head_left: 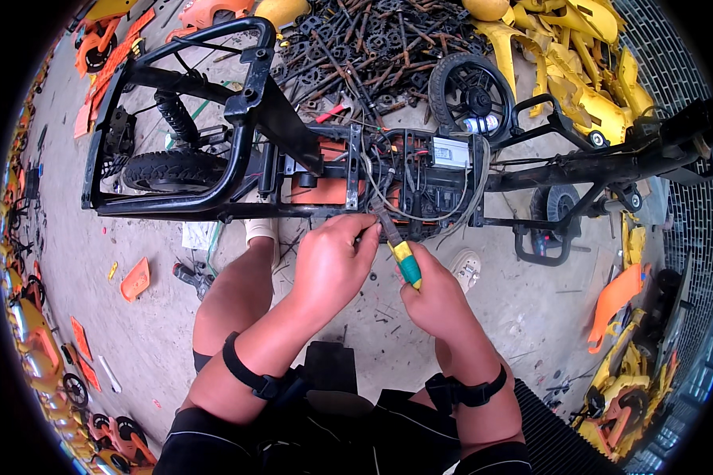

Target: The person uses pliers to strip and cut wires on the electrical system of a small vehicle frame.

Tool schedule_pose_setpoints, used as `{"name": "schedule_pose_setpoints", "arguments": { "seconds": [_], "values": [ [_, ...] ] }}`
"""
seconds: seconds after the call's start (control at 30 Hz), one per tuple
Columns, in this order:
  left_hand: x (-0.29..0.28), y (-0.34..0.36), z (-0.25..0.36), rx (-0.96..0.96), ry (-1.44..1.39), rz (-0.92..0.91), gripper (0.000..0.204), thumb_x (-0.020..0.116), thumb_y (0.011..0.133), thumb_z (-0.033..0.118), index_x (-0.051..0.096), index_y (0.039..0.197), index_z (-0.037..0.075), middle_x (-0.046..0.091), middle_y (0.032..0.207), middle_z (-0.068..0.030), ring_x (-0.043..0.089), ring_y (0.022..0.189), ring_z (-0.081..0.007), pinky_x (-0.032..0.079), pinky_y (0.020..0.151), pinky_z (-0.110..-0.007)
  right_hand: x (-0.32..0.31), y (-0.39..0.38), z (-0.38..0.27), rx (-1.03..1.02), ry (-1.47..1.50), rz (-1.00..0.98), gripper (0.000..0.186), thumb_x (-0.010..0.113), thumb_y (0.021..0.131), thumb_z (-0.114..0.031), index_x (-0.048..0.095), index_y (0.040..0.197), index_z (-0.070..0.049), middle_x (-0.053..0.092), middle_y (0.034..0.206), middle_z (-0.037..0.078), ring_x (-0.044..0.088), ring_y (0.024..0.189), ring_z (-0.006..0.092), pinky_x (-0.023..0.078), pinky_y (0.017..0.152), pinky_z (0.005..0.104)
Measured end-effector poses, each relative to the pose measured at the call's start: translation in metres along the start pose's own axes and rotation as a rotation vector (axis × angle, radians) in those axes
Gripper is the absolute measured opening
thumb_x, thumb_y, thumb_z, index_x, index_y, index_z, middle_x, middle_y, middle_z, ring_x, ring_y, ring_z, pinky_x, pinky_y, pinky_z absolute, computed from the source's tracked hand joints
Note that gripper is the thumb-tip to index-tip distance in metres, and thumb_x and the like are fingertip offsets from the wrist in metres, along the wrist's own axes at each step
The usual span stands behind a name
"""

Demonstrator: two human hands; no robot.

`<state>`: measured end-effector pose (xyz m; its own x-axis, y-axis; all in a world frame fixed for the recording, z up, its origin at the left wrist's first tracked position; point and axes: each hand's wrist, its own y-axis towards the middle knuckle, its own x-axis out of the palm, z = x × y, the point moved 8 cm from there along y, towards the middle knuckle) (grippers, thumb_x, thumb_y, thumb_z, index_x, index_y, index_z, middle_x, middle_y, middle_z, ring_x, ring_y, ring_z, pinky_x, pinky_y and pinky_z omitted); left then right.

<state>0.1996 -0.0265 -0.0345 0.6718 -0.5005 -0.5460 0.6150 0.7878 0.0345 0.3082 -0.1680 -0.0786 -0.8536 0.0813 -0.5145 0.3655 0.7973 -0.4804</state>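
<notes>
Screwdriver (405,257) with yellow-green handle sits in my right hand (436,297), fist closed around the handle, shaft angled up-left toward the frame rail. My left hand (330,265) is just beside it, fingers curled and pinching at the shaft near the tip; the exact contact spot is hidden behind my fingers. Both hands work at the lower edge of a stripped black scooter frame (238,103) lying on the concrete floor (135,332). Open battery bay (404,186) in the frame's middle holds a tangle of grey and red wires, a silver controller box (450,152) and orange plastic under it. Rear wheel (170,169) sits inside the frame's left end, a loose wheel (471,91) behind the bay. Pile of black metal parts (372,39) beyond, yellow body panels (578,71) at right, orange panels scattered left. Screw or fastener under the tip can't be made out. Black straps on both my wrists.
</notes>
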Motion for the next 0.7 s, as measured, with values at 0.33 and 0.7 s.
{"name": "schedule_pose_setpoints", "arguments": {
  "seconds": [0.33, 0.7],
  "values": [
    [-0.004, 0.0, 0.006, 0.058, 0.015, 0.026, 0.013, 0.074, 0.09, 0.009, 0.071, 0.098, -0.002, 0.071, 0.084, -0.016, 0.068, 0.068, -0.0288, 0.053, 0.062, -0.036, 0.0, 0.001, -0.006, -0.063, 0.19, 0.039, 0.054, 0.065, 0.088, -0.008, 0.048, 0.14, -0.004, 0.062, 0.125, 0.026, 0.062, 0.112, 0.0447, 0.051, 0.094, 0.0457],
    [-0.006, -0.003, 0.008, 0.074, 0.058, 0.053, 0.01, 0.072, 0.091, 0.008, 0.071, 0.096, 0.0, 0.071, 0.085, -0.0145, 0.067, 0.071, -0.0276, 0.053, 0.064, -0.035, -0.019, 0.003, 0.018, 0.081, 0.204, 0.203, 0.049, 0.06, 0.092, -0.002, 0.048, 0.14, -0.006, 0.066, 0.11, 0.019, 0.068, 0.095, 0.0325, 0.053, 0.079, 0.0401]
  ]
}}
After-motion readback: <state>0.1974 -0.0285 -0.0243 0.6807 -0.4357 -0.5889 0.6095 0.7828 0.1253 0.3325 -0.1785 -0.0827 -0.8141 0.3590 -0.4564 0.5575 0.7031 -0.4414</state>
